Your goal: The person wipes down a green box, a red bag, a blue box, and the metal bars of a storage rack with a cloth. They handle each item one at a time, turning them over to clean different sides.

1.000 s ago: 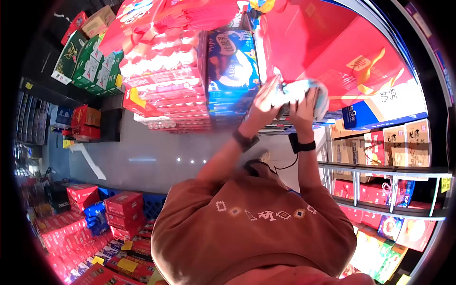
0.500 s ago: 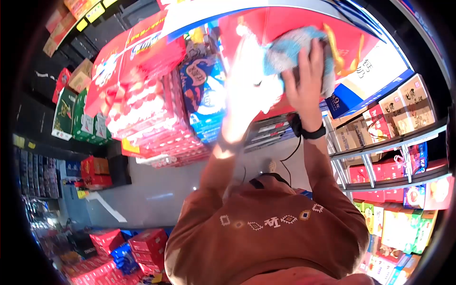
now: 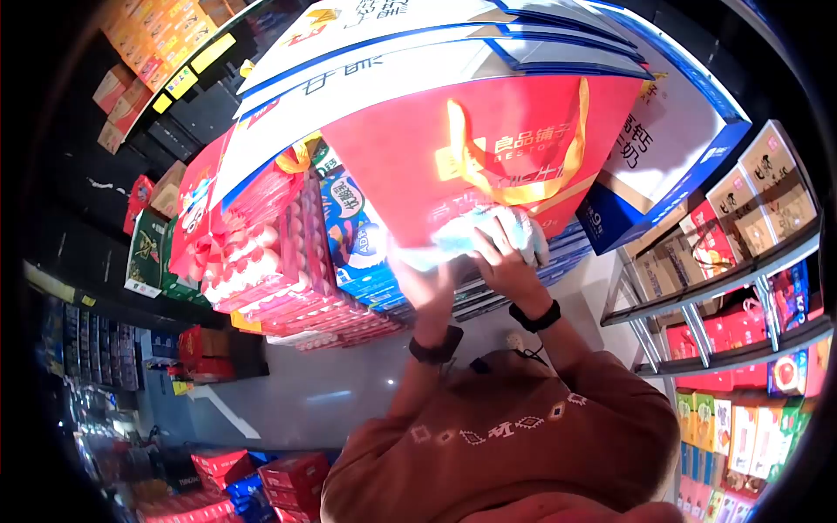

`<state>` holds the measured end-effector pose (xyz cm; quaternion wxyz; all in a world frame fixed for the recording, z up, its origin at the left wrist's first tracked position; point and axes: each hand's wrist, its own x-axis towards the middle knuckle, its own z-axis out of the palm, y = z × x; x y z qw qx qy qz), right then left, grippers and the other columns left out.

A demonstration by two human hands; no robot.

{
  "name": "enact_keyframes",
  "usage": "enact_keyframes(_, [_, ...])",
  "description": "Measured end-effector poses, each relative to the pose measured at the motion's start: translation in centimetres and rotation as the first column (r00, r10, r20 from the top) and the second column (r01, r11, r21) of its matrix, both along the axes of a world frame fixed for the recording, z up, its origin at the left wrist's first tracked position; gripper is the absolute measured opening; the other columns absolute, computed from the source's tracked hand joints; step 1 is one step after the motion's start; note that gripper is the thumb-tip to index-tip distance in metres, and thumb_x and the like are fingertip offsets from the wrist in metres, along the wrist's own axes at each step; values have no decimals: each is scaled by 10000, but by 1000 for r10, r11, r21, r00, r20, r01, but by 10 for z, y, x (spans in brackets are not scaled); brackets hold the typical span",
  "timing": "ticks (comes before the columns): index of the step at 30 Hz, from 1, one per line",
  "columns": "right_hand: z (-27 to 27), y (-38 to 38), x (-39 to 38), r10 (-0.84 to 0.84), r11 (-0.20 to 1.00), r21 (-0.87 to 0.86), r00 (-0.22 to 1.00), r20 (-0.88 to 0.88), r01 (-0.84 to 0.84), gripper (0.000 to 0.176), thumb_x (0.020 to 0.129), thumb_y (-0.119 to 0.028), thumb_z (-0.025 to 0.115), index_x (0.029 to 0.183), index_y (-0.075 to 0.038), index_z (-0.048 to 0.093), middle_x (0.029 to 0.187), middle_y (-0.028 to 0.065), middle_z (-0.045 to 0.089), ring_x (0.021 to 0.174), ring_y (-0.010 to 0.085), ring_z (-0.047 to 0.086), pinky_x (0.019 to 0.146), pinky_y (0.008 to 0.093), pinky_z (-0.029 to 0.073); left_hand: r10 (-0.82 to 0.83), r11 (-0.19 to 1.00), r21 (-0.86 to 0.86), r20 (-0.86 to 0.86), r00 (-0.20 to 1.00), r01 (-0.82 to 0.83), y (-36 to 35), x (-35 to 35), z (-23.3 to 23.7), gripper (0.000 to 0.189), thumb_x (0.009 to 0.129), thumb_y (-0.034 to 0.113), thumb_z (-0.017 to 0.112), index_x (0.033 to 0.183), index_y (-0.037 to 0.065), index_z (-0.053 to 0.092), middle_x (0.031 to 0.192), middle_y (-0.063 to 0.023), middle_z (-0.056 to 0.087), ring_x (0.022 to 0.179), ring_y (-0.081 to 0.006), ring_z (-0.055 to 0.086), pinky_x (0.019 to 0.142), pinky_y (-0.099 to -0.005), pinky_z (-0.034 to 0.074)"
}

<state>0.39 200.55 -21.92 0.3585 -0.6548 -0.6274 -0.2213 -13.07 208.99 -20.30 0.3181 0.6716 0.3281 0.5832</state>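
Note:
A light blue and white cloth (image 3: 501,228) is bunched in front of the red gift bag (image 3: 392,144) with yellow ribbon handles. My right hand (image 3: 507,268) is closed on the cloth, fingers bent over its near side. At the cloth's left end is my left hand (image 3: 425,286), smeared by motion; its thumb and fingers appear to pinch that end. Both wrists wear dark bands. The bag's lower edge is partly hidden by the cloth and hands.
Egg trays (image 3: 261,261) and blue drink cartons (image 3: 362,248) are stacked to the left. White-and-blue milk boxes (image 3: 671,131) stand behind and right. A metal ladder-like rack (image 3: 715,301) borders the right, with shelved boxes beyond. Grey floor (image 3: 323,375) shows below.
Both hands have drawn back toward my body with the cloth, from over the red bag to its near lower edge. The bag's front and handles now show more fully.

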Motion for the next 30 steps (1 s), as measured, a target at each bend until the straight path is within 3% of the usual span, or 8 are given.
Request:
enact_keyframes(3, [35,6,17,144,988,46,990,2,-144,385,850,-123,682,1228,-72,633,1293,266,541,1249,439,483,1045,494,393,80,993,84,-10,997,-79,-2,4,38,911,708,-27,742,1459,-57,225,1412,-197,372,1305,-265,394,1093,-383,323])
enact_keyframes(5, [87,6,14,257,966,98,935,-243,-240,398,860,-108,667,1252,-73,611,1346,258,499,1260,434,473,1035,469,408,25,999,-34,104,994,-22,-2,6,82,919,699,-20,765,1463,-29,254,1394,-185,413,1281,-255,421,1088,-376,331])
enact_keyframes(9, [152,16,18,518,833,335,835,-188,-441,529,829,3,590,1345,-99,548,1413,216,455,1303,382,457,1057,435,387,69,984,156,111,991,-86,13,1,137,846,670,-30,717,1429,-11,345,1336,-156,488,1221,-223,479,1053,-344,366])
enact_keyframes(13, [163,30,22,484,823,384,870,-88,-419,539,829,-19,601,1354,-132,553,1441,144,465,1287,344,490,1018,444,416,171,966,170,143,975,-194,8,11,161,861,688,-35,724,1445,-19,314,1345,-156,482,1216,-217,478,1049,-342,372])
enact_keyframes(17, [139,22,34,456,855,294,889,-34,-427,602,787,26,585,1366,-134,541,1468,105,443,1310,308,470,1032,438,415,183,967,140,193,964,-212,2,17,122,837,701,-26,730,1439,-18,335,1334,-155,488,1208,-216,488,1029,-345,395])
enact_keyframes(21, [83,4,44,214,977,-107,891,401,-186,598,793,30,569,1374,-102,520,1457,89,444,1356,271,417,1100,374,373,181,972,-171,105,978,-162,-7,7,39,876,683,-33,727,1448,-15,299,1312,-159,500,1178,-224,512,995,-345,431])
enact_keyframes(22, [73,4,45,419,903,-165,896,143,-396,608,790,46,560,1382,-83,506,1476,89,415,1380,267,389,1106,349,373,198,969,-158,43,979,-189,-10,7,27,890,693,-38,755,1451,-13,290,1318,-156,486,1187,-223,502,996,-338,429])
enact_keyframes(30, [66,-9,61,466,883,43,883,46,-468,467,801,19,605,1243,-128,641,1261,84,609,1156,280,588,975,416,459,272,953,-178,137,952,-247,-30,22,28,825,740,-84,734,1446,6,318,1315,-111,478,1089,-174,535,921,-302,473])
